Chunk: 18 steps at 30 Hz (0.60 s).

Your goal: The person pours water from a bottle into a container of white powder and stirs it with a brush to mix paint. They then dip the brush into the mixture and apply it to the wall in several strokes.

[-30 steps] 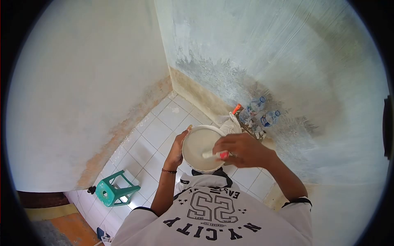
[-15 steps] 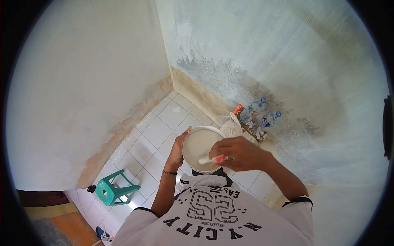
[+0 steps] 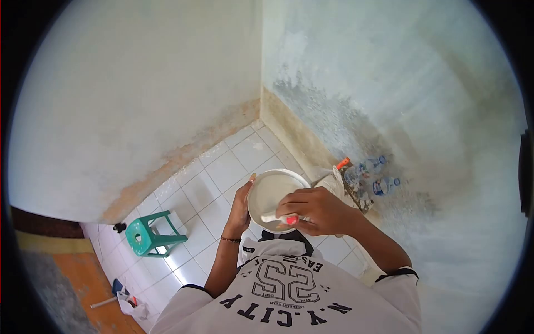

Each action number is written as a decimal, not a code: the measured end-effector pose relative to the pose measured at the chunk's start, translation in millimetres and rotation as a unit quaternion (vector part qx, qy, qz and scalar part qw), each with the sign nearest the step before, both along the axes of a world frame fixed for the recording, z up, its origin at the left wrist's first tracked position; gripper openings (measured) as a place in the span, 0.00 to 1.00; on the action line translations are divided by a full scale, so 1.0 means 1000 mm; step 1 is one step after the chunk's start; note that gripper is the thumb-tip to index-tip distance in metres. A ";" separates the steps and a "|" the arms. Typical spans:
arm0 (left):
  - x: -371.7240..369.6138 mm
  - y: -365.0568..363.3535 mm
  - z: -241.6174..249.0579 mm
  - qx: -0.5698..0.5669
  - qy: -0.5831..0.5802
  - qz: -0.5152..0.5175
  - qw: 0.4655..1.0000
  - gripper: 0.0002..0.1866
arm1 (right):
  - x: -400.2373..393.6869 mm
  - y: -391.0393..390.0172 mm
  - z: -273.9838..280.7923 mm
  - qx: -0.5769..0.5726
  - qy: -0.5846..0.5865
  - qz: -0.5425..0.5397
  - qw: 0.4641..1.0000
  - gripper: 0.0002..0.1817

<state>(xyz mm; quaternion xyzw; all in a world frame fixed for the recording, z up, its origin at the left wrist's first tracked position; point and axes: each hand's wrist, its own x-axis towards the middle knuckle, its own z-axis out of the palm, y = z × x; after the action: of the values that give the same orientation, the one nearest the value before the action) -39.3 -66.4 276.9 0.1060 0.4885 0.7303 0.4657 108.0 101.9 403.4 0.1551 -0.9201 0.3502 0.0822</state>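
My left hand (image 3: 240,209) grips the left side of a round white bucket (image 3: 251,196), its thumb up at the rim. Pale, creamy paint (image 3: 271,191) lies inside. Over the bucket's right side, my right hand (image 3: 311,209) is closed around a paintbrush (image 3: 271,219), whitish with a pinkish-red handle end. The brush points left, low over the paint near the bucket's front rim. My fingers cover part of its handle.
A green plastic stool (image 3: 146,236) stands on white floor tiles (image 3: 201,188) at left. Clear plastic bottles (image 3: 384,185) and a white sack (image 3: 332,182) sit by the patchy right wall (image 3: 400,72). A white plastic bag (image 3: 132,303) lies lower left.
The view has turned left, so the wall corner and bottles sit farther right. The paintbrush has shifted slightly left within the bucket; both hands keep their grip.
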 end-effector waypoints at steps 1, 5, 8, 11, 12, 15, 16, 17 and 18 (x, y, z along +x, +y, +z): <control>-0.003 -0.005 0.000 0.003 0.002 0.012 1.000 0.25 | -0.006 0.005 0.001 0.000 -0.007 -0.006 1.000 0.11; -0.009 -0.017 0.006 -0.007 -0.037 0.087 0.996 0.26 | -0.050 0.016 0.005 0.033 0.014 -0.036 0.999 0.10; -0.018 -0.025 0.001 -0.007 -0.032 0.126 0.992 0.26 | -0.094 0.006 -0.007 0.062 0.067 -0.031 0.995 0.09; -0.035 -0.031 -0.014 0.020 -0.049 0.207 0.977 0.26 | -0.128 -0.015 -0.023 0.047 0.112 0.090 0.989 0.13; -0.044 -0.035 -0.015 0.019 -0.041 0.229 0.972 0.26 | -0.135 -0.020 -0.021 0.033 0.104 0.139 0.984 0.13; -0.072 -0.046 -0.017 0.007 -0.022 0.284 0.959 0.26 | -0.156 -0.019 -0.013 -0.005 0.021 0.203 0.979 0.10; -0.083 -0.051 -0.016 -0.006 -0.019 0.294 0.956 0.26 | -0.166 -0.015 -0.015 -0.020 0.011 0.212 0.977 0.10; -0.091 -0.053 -0.016 -0.019 -0.016 0.302 0.953 0.26 | -0.178 -0.009 -0.014 -0.012 0.002 0.209 0.978 0.10; -0.100 -0.055 -0.014 -0.017 -0.012 0.308 0.951 0.25 | -0.195 -0.003 -0.011 -0.005 -0.007 0.205 0.979 0.10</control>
<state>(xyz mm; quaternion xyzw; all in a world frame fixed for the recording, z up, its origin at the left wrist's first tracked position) -139.4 -121.4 262.7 -0.0660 0.5038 0.8312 0.2258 -86.9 98.6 392.0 0.3371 -0.8677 0.3653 0.0026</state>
